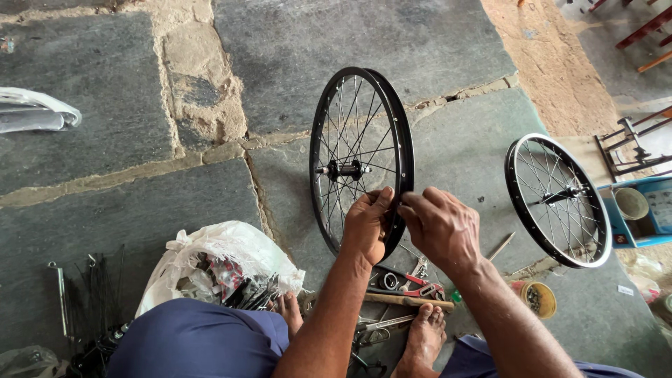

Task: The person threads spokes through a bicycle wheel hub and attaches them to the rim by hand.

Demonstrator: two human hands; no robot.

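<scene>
Black spoked wheel [362,159] stood upright on stone floor [294,42], at centre of view. Left hand [366,225] and right hand [441,225] met at rim's 5 o'clock edge, fingers [382,203] of both pressed together, pinching rim. Second wheel [558,200] leaned at 3 o'clock, well apart. White plastic bag [217,262] of parts at 8 o'clock; pliers [413,283] and other tools at 6 o'clock, between bare feet [424,336].

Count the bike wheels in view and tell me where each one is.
2. A black wheel stands upright on the stone floor, both hands (left, right) at its near rim. A second wheel, silver-edged, stands to the right, beside a blue box.
</scene>
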